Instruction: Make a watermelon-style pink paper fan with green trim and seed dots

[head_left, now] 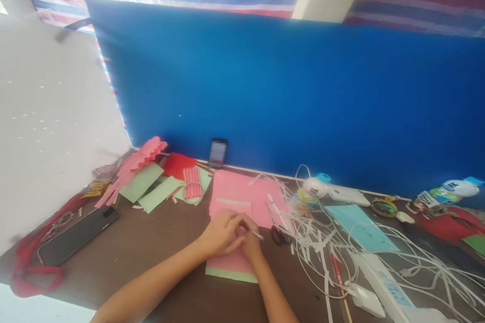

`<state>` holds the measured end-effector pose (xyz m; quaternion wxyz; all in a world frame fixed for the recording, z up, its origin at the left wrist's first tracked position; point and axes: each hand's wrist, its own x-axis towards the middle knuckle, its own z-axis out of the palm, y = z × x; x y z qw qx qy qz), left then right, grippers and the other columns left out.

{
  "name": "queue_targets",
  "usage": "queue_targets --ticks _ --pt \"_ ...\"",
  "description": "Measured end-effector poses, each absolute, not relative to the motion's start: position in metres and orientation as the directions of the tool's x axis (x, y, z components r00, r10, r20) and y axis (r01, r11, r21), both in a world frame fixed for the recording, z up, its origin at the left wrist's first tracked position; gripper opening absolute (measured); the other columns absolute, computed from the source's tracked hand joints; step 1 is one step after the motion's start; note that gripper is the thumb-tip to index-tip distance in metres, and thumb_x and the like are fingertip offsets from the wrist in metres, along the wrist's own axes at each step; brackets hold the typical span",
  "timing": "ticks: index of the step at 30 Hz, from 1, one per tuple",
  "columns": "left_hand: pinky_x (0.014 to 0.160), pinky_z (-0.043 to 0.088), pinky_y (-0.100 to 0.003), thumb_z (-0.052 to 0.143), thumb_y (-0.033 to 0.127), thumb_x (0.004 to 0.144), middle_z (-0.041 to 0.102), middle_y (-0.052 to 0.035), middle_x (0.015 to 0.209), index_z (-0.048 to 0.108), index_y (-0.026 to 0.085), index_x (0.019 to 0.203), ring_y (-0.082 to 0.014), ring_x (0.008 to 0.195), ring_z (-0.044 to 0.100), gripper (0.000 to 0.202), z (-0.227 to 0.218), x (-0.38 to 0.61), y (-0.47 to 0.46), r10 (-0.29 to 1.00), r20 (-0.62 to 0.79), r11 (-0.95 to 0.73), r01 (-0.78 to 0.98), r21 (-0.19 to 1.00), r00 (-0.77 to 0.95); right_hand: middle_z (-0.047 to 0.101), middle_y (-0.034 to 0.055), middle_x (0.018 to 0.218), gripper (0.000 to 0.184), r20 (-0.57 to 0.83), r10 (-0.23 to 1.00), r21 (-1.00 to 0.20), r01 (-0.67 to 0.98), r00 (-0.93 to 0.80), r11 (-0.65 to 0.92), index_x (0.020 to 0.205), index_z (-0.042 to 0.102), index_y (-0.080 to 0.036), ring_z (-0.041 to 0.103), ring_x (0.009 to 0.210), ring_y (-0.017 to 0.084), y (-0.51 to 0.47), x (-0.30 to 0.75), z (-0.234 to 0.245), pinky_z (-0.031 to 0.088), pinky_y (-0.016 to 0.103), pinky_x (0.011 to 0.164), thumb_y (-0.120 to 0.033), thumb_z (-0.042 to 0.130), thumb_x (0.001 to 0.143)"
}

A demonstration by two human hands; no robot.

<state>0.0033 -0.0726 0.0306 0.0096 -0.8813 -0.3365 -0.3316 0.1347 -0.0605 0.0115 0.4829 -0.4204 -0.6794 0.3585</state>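
My left hand (pixel 222 234) and my right hand (pixel 250 241) meet over a pink sheet (pixel 231 262) that lies on a green sheet (pixel 231 275) on the brown table (pixel 159 252). The left hand curls over the paper with its fingers closed around something hidden. A thin white stick or pen (pixel 257 235) pokes out to the right from my right hand's pinch. More pink paper (pixel 246 194) lies just behind the hands.
Scissors (pixel 278 232) and white paper strips (pixel 314 237) lie to the right, with white cables, a power strip (pixel 390 290), a light blue sheet (pixel 358 227) and bottles (pixel 312 189). At left are a phone (pixel 76 234), green sheets, folded pink paper (pixel 136 164) and a red strap (pixel 26 262). A blue board (pixel 284 101) stands behind.
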Motion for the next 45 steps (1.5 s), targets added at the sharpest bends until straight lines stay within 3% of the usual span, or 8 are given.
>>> queue_targets --ticks 6,13,23,25,32,37,41,45 --pt "0.065 0.044 -0.034 0.034 0.044 0.087 0.063 -0.0092 0.083 0.032 0.013 0.116 -0.0231 0.074 0.061 0.042 0.036 0.003 -0.071 0.893 0.021 -0.393 0.756 0.524 0.450 0.037 -0.0068 0.045 0.033 0.059 0.983 -0.998 -0.044 -0.171 0.053 0.049 0.037 -0.019 0.036 0.041 0.007 -0.054 0.137 0.009 0.028 0.019 0.041 -0.036 0.057 0.070" --pt "0.053 0.036 -0.021 0.043 0.039 0.085 0.052 0.0050 0.068 0.028 0.022 0.093 -0.0071 0.051 0.044 0.024 0.066 -0.008 -0.083 0.737 -0.150 0.025 0.195 0.980 0.659 0.031 -0.0081 0.027 0.037 -0.108 0.915 -0.972 -0.154 -0.389 -0.180 0.036 0.034 -0.019 0.027 0.025 0.005 -0.064 0.142 0.020 0.017 0.020 0.031 -0.027 0.058 0.063" --pt "0.047 0.030 -0.021 0.047 0.056 0.077 0.032 0.0081 0.054 0.038 0.025 0.093 -0.0074 0.043 0.032 0.036 0.088 -0.044 -0.078 0.609 -0.506 0.177 0.517 0.837 0.611 0.030 -0.0087 0.033 0.029 -0.025 0.999 -0.859 -0.513 0.048 0.003 0.041 0.029 -0.020 0.029 0.029 0.004 -0.055 0.156 0.023 0.024 0.018 0.031 -0.023 0.052 0.058" --pt "0.052 0.036 -0.024 0.050 0.049 0.078 0.043 0.0036 0.060 0.045 0.024 0.092 -0.0111 0.053 0.044 0.029 0.086 -0.065 -0.072 0.897 -0.339 0.022 0.740 0.672 0.282 0.026 -0.0103 0.034 0.030 0.009 0.991 -0.848 -0.524 0.131 0.077 0.044 0.029 -0.020 0.024 0.028 0.003 -0.049 0.167 0.020 0.022 0.018 0.030 -0.023 0.054 0.061" --pt "0.084 0.034 -0.049 0.034 0.006 0.079 0.051 -0.0189 0.111 0.048 0.012 0.109 -0.0312 0.108 0.044 0.034 0.069 -0.128 -0.017 0.985 0.051 0.152 0.966 0.209 -0.166 0.045 -0.0038 0.046 0.027 -0.045 0.995 -0.984 -0.166 -0.087 -0.059 0.055 0.045 -0.018 0.043 0.043 0.010 -0.051 0.137 0.003 0.033 0.022 0.041 -0.038 0.058 0.068" --pt "0.096 0.021 -0.058 0.035 0.007 0.078 0.031 -0.0199 0.136 0.048 0.012 0.117 -0.0338 0.127 0.023 0.041 0.041 -0.121 -0.018 0.924 0.383 0.002 1.000 0.001 -0.002 0.041 -0.0033 0.047 0.027 -0.034 0.986 -0.999 -0.029 -0.163 -0.040 0.049 0.041 -0.018 0.041 0.045 0.010 -0.049 0.138 -0.004 0.030 0.021 0.041 -0.035 0.052 0.066" --pt "0.102 0.025 -0.044 0.034 0.016 0.081 0.038 -0.0130 0.134 0.049 0.014 0.118 -0.0236 0.127 0.029 0.040 0.026 -0.075 -0.037 0.769 0.327 -0.594 0.804 0.044 0.550 0.033 -0.0049 0.043 0.024 -0.045 0.967 -0.998 -0.026 -0.251 -0.053 0.045 0.036 -0.018 0.033 0.038 0.008 -0.039 0.149 -0.004 0.020 0.021 0.036 -0.028 0.047 0.064" --pt "0.103 0.022 -0.044 0.038 0.033 0.083 0.030 -0.0151 0.139 0.039 0.012 0.127 -0.0253 0.128 0.026 0.049 0.016 -0.045 -0.041 0.746 0.226 -0.664 0.730 0.165 0.627 0.035 -0.0055 0.044 0.024 -0.050 0.966 -0.999 -0.007 -0.252 -0.054 0.048 0.042 -0.018 0.037 0.038 0.008 -0.023 0.160 0.004 0.025 0.020 0.037 -0.031 0.051 0.065"
